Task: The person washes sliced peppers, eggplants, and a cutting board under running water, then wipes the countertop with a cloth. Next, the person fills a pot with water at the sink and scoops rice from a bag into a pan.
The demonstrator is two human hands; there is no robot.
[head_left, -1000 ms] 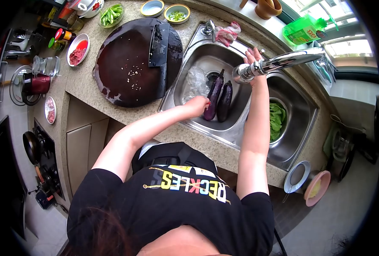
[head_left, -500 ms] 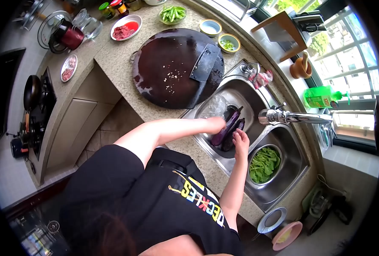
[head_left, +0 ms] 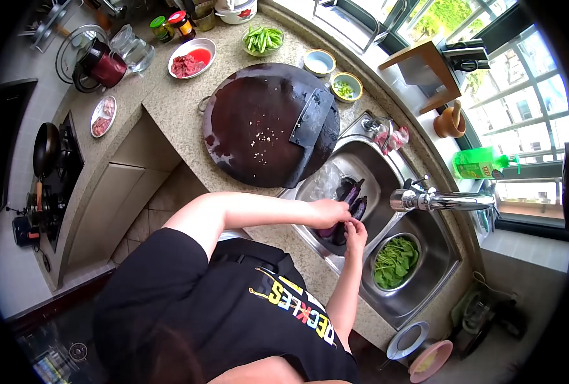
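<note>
Uses the chopping board [head_left: 252, 118] as a rest for the cleaver [head_left: 312, 118], presumably freeing both hands. Curls the left hand [head_left: 331, 213] over two eggplants [head_left: 360, 208] in the sink [head_left: 379, 171], perhaps for steadiness; holds the right hand [head_left: 356, 235] close beside with bent fingers. Cannot tell the exact grip. Look glossy, deep purple.

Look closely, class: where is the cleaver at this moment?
In the head view, the cleaver lies on the right side of the round chopping board, the side nearest the sink.
</note>
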